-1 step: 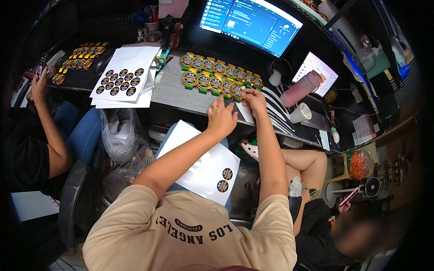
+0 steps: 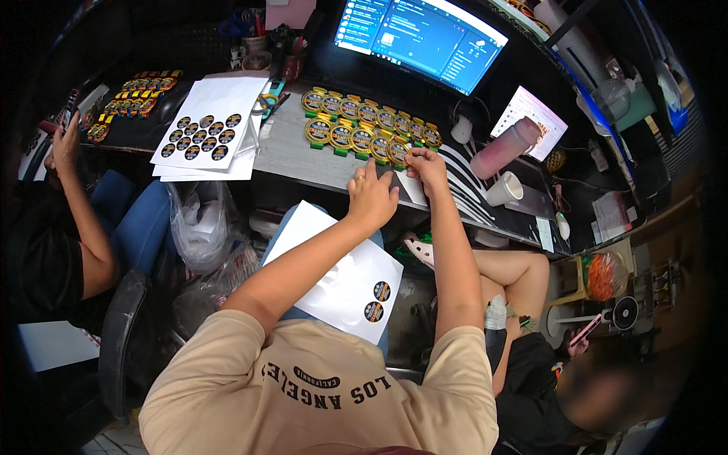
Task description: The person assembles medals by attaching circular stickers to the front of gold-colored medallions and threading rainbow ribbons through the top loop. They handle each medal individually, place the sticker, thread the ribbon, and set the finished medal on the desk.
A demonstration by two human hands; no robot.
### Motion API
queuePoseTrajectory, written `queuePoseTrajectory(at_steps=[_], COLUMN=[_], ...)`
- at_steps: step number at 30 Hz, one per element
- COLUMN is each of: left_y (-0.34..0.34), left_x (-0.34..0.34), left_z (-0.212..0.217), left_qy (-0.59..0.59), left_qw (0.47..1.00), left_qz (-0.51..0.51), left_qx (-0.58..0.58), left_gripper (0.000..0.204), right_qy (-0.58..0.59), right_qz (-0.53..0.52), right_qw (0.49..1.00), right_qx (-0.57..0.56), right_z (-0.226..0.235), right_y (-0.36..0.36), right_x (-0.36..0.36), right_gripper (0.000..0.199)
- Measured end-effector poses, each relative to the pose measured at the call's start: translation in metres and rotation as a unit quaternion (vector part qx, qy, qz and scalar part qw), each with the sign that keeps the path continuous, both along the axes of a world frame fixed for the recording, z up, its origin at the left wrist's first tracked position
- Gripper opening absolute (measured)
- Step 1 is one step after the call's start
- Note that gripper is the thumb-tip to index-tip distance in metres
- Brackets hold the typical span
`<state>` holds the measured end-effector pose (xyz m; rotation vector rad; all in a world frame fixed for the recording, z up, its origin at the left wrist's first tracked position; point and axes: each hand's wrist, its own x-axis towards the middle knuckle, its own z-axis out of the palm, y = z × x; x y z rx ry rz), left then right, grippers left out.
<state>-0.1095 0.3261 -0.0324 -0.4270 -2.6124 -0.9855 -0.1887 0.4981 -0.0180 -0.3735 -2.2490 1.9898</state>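
Two rows of gold-rimmed medals [image 2: 341, 137] with dark round centres and green ribbons lie on the grey desk top. At the near row's right end, my right hand [image 2: 429, 168] pinches the edge of the last medal [image 2: 398, 154] between bent fingers. My left hand [image 2: 371, 199] is just left of it, fingers stretched out, index fingertip at the near edge of that row by the ribbons. Across my lap rests a white sticker sheet [image 2: 326, 262] with a few round dark stickers left at one corner.
A stack of white sheets with round stickers [image 2: 205, 98] overhangs the desk edge at left. A monitor [image 2: 421, 45] stands behind the medals. To the right are a pink bottle [image 2: 504, 149] and a white cup [image 2: 505, 189]. People sit on both sides; a plastic bag [image 2: 201, 235] hangs below the desk.
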Motion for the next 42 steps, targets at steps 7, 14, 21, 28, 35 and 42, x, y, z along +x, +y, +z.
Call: queuePoseTrajectory(at_steps=[7,14,21,28,35,42], left_y=[-0.046,-0.140,-0.168,-0.197,-0.218,-0.225], left_x=[0.029,0.099,0.125,0.119,0.110,0.099], left_z=[-0.003,-0.021,-0.034,-0.037,-0.060,-0.048], left_qy=[0.090,-0.102,-0.148,-0.099,0.017,-0.004], left_qw=[0.988,0.901,0.797,0.794,0.807,0.898], left_qz=[-0.118,-0.399,-0.542,-0.517,-0.518,-0.402], left_qx=[0.051,-0.138,-0.223,-0.305,-0.281,-0.177], left_gripper=[0.037,0.065,0.075,0.067,0.049,0.034], right_qy=[0.124,0.151,0.032,0.041,0.116,0.398], right_qz=[-0.134,-0.023,-0.122,-0.229,-0.278,-0.044], right_qw=[0.960,0.969,0.991,0.972,0.953,0.835], right_qx=[0.213,0.196,0.041,-0.010,-0.020,0.377], right_z=[0.008,-0.035,-0.107,-0.123,-0.110,-0.067], right_y=[-0.002,-0.019,-0.007,-0.005,-0.035,-0.083], right_x=[0.045,0.196,0.264,0.295,0.295,0.311], right_gripper=[0.026,0.013,0.016,0.019,0.016,0.017])
